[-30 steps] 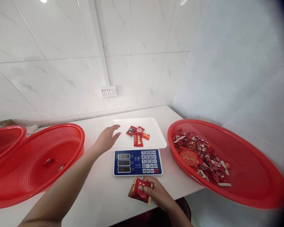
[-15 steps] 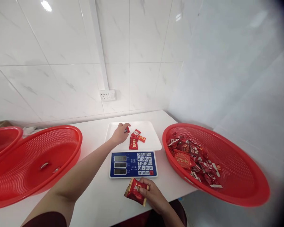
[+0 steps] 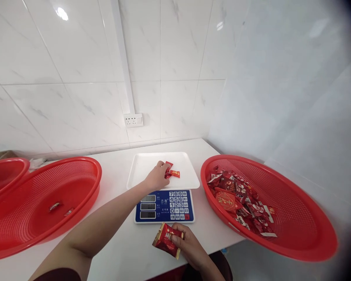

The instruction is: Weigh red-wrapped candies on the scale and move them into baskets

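Observation:
A blue-faced digital scale (image 3: 163,205) with a white weighing tray (image 3: 143,171) stands mid-table. My left hand (image 3: 157,177) reaches over the tray with its fingers closed around small red candy packets; two more red packets (image 3: 173,172) lie beside its fingertips. Near the table's front edge, my right hand (image 3: 187,242) grips a larger red snack pack (image 3: 165,239) with gold ends.
A red mesh basket (image 3: 295,234) on the right holds a pile of red packets (image 3: 240,199). Another red basket (image 3: 41,187) on the left holds two small packets (image 3: 60,208), and a third red basket (image 3: 2,171) sits at the far left. A wall socket (image 3: 133,120) is behind the scale.
My left hand went from open above the tray's left side onto the packets and closed on them, sliding right. The right hand kept hold of the snack pack.

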`<state>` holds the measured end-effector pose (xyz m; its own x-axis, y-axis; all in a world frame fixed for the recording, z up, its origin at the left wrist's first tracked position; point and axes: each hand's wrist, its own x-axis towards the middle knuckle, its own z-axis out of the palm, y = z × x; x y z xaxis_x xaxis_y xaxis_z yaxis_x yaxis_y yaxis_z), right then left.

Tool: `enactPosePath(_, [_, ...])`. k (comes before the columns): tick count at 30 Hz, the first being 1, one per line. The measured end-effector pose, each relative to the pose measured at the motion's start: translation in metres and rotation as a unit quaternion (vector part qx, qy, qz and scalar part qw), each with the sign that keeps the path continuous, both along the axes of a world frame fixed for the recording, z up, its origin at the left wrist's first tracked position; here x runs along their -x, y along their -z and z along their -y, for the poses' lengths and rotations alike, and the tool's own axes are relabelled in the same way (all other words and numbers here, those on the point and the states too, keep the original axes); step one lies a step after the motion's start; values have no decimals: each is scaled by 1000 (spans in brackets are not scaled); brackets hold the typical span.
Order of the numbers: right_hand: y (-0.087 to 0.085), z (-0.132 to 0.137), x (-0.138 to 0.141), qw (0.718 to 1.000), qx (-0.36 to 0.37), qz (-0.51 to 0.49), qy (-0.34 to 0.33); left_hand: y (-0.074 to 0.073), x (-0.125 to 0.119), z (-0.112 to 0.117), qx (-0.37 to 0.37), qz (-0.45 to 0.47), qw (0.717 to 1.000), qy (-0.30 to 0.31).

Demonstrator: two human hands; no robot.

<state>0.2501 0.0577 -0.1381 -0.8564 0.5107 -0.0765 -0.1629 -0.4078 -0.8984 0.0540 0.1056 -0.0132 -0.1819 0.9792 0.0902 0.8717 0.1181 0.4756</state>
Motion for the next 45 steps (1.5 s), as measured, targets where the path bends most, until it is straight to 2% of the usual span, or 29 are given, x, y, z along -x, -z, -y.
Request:
enactPosePath(6, [-1, 0, 0, 1000, 4, 5, -2, -9, 20, 13, -44, 32, 998, -38])
enactPosePath(10, [-3, 1, 0, 1000, 7, 11, -4, -21, 41, 28, -86, 31, 991, -97])
enactPosePath(13, [-3, 1, 0, 1000, 8, 10, -5, -43, 58, 52, -123, 9, 980, -154])
enactPosePath(16, [0, 0, -1, 1000, 8, 5, -9, -65, 83, 91, -138, -38, 966, -213])
enactPosePath(17, [1, 0, -1, 1000, 8, 3, -10, -69, 94, 106, -123, -85, 959, -242])
enactPosePath(19, [3, 0, -1, 1000, 7, 0, -9, -69, 117, 137, -83, -140, 946, -282])
enactPosePath(21, [5, -1, -1, 1000, 2, -2, -10, -60, 138, 162, -15, -158, 941, -299])
enactPosePath(22, [6, -1, -1, 1000, -1, -3, -13, -54, 145, 171, 26, -162, 939, -304])
enactPosePath(24, [7, -2, 1, 1000, -2, -1, -22, -43, 152, 178, 61, -171, 935, -304])
enactPosePath(26, [7, -2, 2, 1000, 4, 5, -29, -37, 143, 168, 38, -174, 942, -283])
enactPosePath(28, [6, -3, 3, 1000, 8, 7, -29, -35, 122, 143, 5, -157, 959, -235])
enactPosePath(31, [3, -2, 3, 1000, 6, -4, -21, -32, 78, 90, -8, -63, 994, -83])
enactPosePath(35, [0, 1, 2, 1000, 6, -2, 1, -15, 28, 18, 12, -43, 998, 39])
enactPosePath(38, [1, 2, 2, 1000, 0, 7, 14, -2, 7, -20, 13, -38, 996, 74])
enactPosePath(40, [3, 2, 3, 1000, -9, 4, 15, 2, 0, -35, 14, -37, 996, 85])
enactPosePath(45, [6, 0, 4, 1000, -10, -12, 5, 7, -1, -43, -4, -38, 995, 91])
